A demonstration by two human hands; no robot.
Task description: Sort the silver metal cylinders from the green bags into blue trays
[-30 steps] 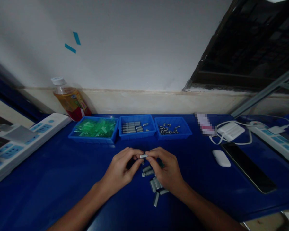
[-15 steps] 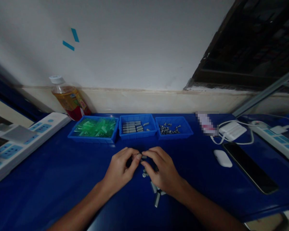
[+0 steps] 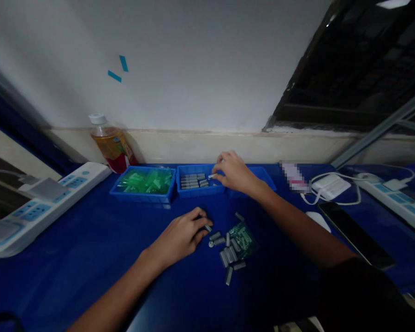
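Observation:
My left hand (image 3: pixel 185 233) is closed low over the table, its thumb and fingers pinching a small grey metal cylinder (image 3: pixel 208 228). Farther forward, my right hand (image 3: pixel 235 173) reaches over the right end of the middle blue bin (image 3: pixel 200 192). Its fingertips close on another metal cylinder (image 3: pixel 212 176) there. Rows of similar cylinders (image 3: pixel 192 180) lie in that bin. Between my hands and toward me, several loose metal cylinders (image 3: pixel 229 254) are scattered beside a clear greenish bag (image 3: pixel 244 237) with small pieces in it.
A left blue bin (image 3: pixel 141 198) holds green plastic pieces. My right arm partly covers the right blue bin (image 3: pixel 268 179). A drink bottle (image 3: pixel 112 147) and power strip (image 3: pixel 62 196) stand left. A phone (image 3: pixel 354 235), white case (image 3: pixel 318 220) and cables lie right.
My right hand has left my left hand and moved forward to the middle bin. The loose cylinders and bag it covered now show. The camera view has shifted slightly.

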